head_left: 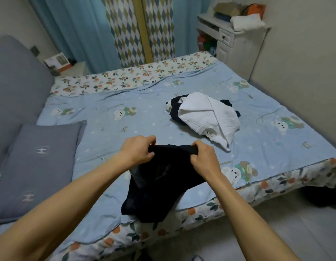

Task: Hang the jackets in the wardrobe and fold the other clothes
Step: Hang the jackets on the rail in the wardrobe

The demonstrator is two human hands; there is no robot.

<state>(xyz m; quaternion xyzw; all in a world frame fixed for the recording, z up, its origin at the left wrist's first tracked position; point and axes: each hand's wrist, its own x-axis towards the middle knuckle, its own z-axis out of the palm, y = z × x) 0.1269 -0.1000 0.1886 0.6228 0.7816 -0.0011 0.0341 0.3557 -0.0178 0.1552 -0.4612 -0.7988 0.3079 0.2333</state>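
A person stood at the near edge of a bed covered in a light blue quilt. The left hand and right hand each gripped the top edge of a black garment with curled fingers, holding it up so its lower part draped over the bed's near edge. Toward the bed's right side lay a crumpled white garment on top of a dark garment. A grey pillow rested at the left edge.

Garment held over near bed edge, clothes pile beyond to right, pillow at left, cabinet behind bed
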